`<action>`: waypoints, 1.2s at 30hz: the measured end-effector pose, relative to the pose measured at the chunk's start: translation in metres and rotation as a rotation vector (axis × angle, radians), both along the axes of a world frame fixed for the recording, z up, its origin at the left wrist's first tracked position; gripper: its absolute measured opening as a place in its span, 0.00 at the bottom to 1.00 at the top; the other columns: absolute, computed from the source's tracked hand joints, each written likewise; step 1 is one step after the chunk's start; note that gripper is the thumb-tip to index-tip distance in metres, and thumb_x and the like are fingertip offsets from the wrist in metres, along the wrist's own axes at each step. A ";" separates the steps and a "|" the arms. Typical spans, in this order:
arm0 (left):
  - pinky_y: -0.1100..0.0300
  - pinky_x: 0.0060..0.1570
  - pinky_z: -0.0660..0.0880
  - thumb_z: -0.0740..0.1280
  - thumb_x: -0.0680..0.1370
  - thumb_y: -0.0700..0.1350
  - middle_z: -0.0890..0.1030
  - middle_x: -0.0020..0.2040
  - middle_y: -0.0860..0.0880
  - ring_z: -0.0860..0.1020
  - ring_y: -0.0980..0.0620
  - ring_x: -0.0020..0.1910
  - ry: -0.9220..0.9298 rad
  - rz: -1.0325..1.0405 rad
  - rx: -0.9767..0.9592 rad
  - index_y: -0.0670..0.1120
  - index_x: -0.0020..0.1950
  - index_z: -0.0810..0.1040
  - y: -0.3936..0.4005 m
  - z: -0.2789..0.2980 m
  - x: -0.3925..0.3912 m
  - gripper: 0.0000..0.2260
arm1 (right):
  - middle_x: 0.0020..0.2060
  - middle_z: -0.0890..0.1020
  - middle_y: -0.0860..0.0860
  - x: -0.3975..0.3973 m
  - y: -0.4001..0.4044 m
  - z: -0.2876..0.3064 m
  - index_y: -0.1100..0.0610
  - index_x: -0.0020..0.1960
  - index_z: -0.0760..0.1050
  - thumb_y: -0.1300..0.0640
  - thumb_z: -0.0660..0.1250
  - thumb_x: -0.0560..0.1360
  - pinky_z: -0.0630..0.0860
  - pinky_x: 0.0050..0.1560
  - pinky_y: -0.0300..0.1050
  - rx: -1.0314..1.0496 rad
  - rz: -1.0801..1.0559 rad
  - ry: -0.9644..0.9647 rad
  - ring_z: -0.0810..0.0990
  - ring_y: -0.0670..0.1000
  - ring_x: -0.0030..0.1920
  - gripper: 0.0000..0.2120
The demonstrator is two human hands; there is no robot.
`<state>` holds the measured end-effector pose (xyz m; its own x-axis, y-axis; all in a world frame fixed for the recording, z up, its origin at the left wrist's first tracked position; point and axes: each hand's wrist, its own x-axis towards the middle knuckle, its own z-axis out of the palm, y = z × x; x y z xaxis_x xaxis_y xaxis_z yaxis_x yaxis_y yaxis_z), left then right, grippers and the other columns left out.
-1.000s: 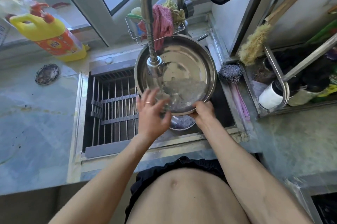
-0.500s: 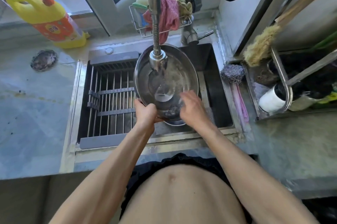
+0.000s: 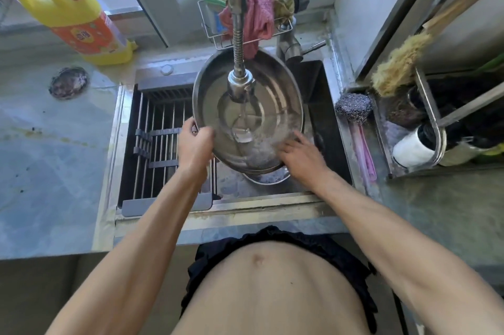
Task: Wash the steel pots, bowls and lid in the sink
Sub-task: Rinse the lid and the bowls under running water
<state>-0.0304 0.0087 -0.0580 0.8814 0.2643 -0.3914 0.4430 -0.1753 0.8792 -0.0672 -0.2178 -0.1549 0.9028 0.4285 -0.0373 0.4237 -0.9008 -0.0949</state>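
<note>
A wide steel bowl (image 3: 275,94) is tilted toward me over the sink (image 3: 331,127), under the faucet head (image 3: 241,84), and water runs into it. My left hand (image 3: 195,144) grips the bowl's left rim with curled fingers. My right hand (image 3: 298,153) lies with spread fingers on the wet inner wall near the lower right rim. The edge of another steel dish (image 3: 268,178) shows on the sink floor beneath the bowl, mostly hidden.
A drying rack (image 3: 158,141) fills the sink's left half. A yellow detergent bottle (image 3: 79,21) and a round drain cover (image 3: 69,82) sit on the left counter. Steel wool (image 3: 354,107) and a pink brush (image 3: 364,152) lie right of the sink. Cloths hang in a wire caddy (image 3: 259,13) behind.
The bowl has turned under the stream. My left hand went from open on the inside to gripping the left rim. My right hand left the near rim and now rubs the inner wall.
</note>
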 end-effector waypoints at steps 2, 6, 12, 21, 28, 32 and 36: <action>0.50 0.51 0.81 0.64 0.74 0.34 0.81 0.51 0.48 0.81 0.48 0.49 -0.055 0.044 -0.022 0.52 0.59 0.74 -0.009 -0.009 -0.014 0.18 | 0.34 0.85 0.53 -0.002 0.005 0.008 0.57 0.41 0.84 0.68 0.77 0.59 0.81 0.47 0.49 0.072 0.086 -0.018 0.85 0.53 0.37 0.13; 0.45 0.39 0.85 0.60 0.75 0.30 0.74 0.64 0.47 0.80 0.41 0.57 0.142 0.129 -0.223 0.53 0.76 0.58 -0.039 -0.026 -0.040 0.33 | 0.26 0.79 0.51 -0.009 0.018 0.014 0.57 0.35 0.79 0.71 0.75 0.62 0.71 0.27 0.41 0.153 0.100 0.160 0.79 0.52 0.26 0.11; 0.52 0.32 0.81 0.59 0.73 0.31 0.80 0.54 0.42 0.83 0.42 0.45 0.227 -0.010 -0.096 0.46 0.63 0.70 0.004 -0.012 -0.007 0.21 | 0.62 0.81 0.49 0.009 -0.011 0.002 0.53 0.64 0.79 0.65 0.64 0.75 0.55 0.74 0.54 -0.085 -0.016 0.269 0.74 0.52 0.67 0.19; 0.33 0.41 0.82 0.60 0.72 0.31 0.79 0.56 0.38 0.84 0.33 0.48 0.277 -0.013 -0.096 0.46 0.62 0.67 -0.015 -0.010 -0.013 0.21 | 0.61 0.80 0.51 0.008 -0.006 0.001 0.52 0.63 0.78 0.60 0.62 0.77 0.67 0.65 0.49 -0.091 -0.034 0.391 0.75 0.53 0.65 0.16; 0.40 0.35 0.83 0.61 0.68 0.33 0.81 0.50 0.34 0.84 0.30 0.45 0.294 -0.136 -0.033 0.47 0.62 0.72 0.007 -0.001 0.004 0.23 | 0.71 0.71 0.54 0.018 0.005 0.005 0.56 0.72 0.70 0.64 0.61 0.77 0.57 0.75 0.51 -0.255 0.071 0.502 0.68 0.55 0.71 0.24; 0.37 0.37 0.83 0.60 0.70 0.33 0.80 0.49 0.38 0.83 0.33 0.42 0.341 -0.153 -0.025 0.49 0.59 0.73 0.005 -0.005 0.001 0.20 | 0.73 0.69 0.55 0.018 0.000 0.026 0.53 0.74 0.68 0.61 0.61 0.73 0.69 0.69 0.53 -0.136 -0.006 0.932 0.70 0.59 0.69 0.29; 0.42 0.33 0.83 0.60 0.73 0.35 0.80 0.53 0.39 0.84 0.32 0.43 0.343 -0.132 0.010 0.51 0.63 0.72 0.007 -0.004 0.004 0.20 | 0.63 0.78 0.55 0.015 -0.005 0.029 0.56 0.59 0.77 0.49 0.53 0.71 0.66 0.69 0.59 -0.063 0.023 0.963 0.74 0.56 0.65 0.23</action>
<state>-0.0264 0.0157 -0.0619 0.7258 0.1624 -0.6684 0.6851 -0.2582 0.6812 -0.0526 -0.2227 -0.1264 0.4645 0.4175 -0.7810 0.2074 -0.9087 -0.3624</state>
